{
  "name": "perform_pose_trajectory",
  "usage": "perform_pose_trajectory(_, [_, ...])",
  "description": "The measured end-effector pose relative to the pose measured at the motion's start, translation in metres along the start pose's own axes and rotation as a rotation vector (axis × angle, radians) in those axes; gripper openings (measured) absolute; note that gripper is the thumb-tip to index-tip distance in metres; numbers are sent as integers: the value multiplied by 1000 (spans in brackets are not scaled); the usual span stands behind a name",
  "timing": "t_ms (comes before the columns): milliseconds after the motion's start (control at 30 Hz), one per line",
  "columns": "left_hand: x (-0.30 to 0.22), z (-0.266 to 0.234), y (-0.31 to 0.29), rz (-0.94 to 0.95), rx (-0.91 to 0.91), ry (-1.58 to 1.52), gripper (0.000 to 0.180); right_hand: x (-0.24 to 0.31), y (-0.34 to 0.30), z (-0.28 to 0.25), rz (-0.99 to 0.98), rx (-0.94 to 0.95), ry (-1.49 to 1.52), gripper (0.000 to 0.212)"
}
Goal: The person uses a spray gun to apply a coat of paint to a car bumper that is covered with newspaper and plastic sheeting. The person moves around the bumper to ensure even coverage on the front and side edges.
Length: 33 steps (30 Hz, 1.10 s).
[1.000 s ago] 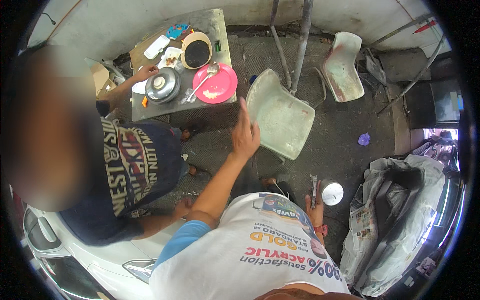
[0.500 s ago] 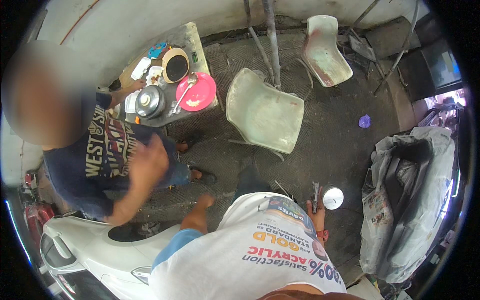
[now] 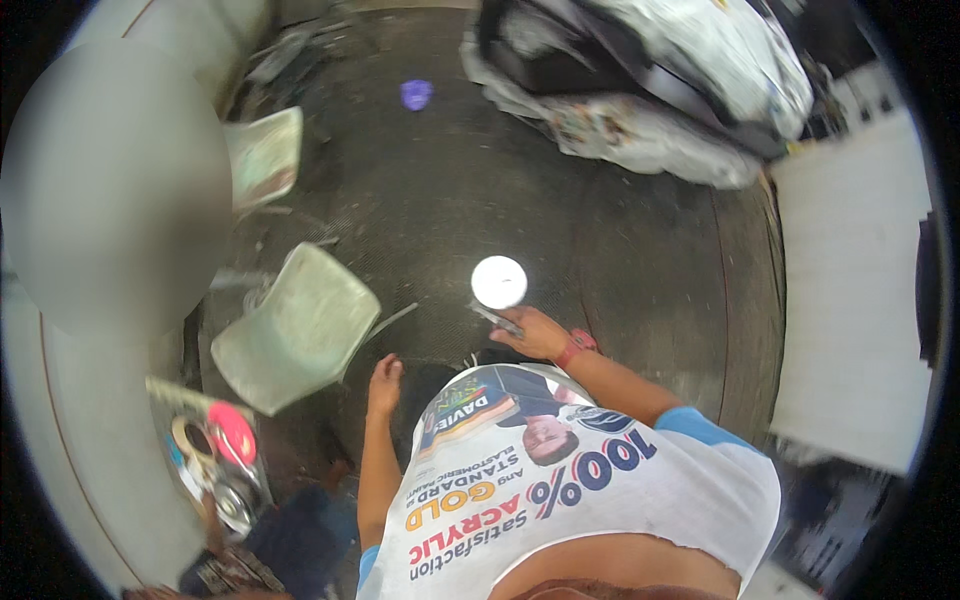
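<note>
My right hand (image 3: 532,334) is closed around the metal handle of a spray gun (image 3: 498,318). The gun's round white cup (image 3: 498,282) sits just beyond my fingers, its top facing up. What the cup contains cannot be seen. A red band (image 3: 577,346) circles my right wrist. My left hand (image 3: 386,378) hangs at my side with its fingers loosely bent and nothing visible in it. Nearest to it is a pale green chair (image 3: 296,330) on the left.
Another pale chair (image 3: 268,158) stands farther left. A purple crumpled thing (image 3: 416,95) lies on the dark floor (image 3: 640,260). A dark part wrapped in paper and plastic (image 3: 640,135) is at the far right. A co-worker (image 3: 270,540) is beside a table with a pink plate (image 3: 233,433).
My view has turned to the right, so the chairs, table and co-worker have shifted left and the wrapped part is now ahead. My right hand still grips the spray gun.
</note>
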<state>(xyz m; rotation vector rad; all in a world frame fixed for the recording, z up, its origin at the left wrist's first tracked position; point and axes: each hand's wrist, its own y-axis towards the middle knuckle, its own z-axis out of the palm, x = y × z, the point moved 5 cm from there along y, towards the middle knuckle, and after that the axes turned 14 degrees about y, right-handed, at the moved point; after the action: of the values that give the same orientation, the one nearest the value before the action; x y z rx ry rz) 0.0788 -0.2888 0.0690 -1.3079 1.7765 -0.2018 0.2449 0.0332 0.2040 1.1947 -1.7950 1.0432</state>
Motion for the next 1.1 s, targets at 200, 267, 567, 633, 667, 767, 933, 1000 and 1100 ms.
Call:
perform_pose_trajectory(200, [-239, 99, 3, 445, 555, 214, 49, -13, -20, -89, -32, -224, 116, 63])
perform_pose_trajectory(267, [-296, 120, -1, 538, 685, 303, 46, -20, -20, -108, -79, -334, 163, 68])
perform_pose_trajectory(567, [-447, 177, 19, 751, 873, -294, 32, 16, -8, -260, -337, -825, 442, 62])
perform_pose_trajectory(633, [-475, 179, 38, 755, 896, -313, 32, 16, -1, -286, -357, -933, 553, 58])
perform_pose_trajectory(667, [-485, 181, 48, 757, 906, -324, 33, 19, 3, -300, -383, -985, 576, 57])
perform_pose_trajectory(767, [-521, 182, 77, 745, 874, -383, 36, 16, 23, -335, -352, -1123, 639, 57])
perform_pose_trajectory(933, [-579, 178, 143, 697, 907, -452, 38, -18, 88, -384, -213, -1296, 626, 62])
perform_pose_trajectory(1000, [-597, 183, 181, 607, 952, -480, 38, -26, 121, -408, -174, -1359, 638, 61])
perform_pose_trajectory(1100, [-634, 175, 226, 536, 979, -463, 29, -60, 169, -431, -25, -1410, 643, 61])
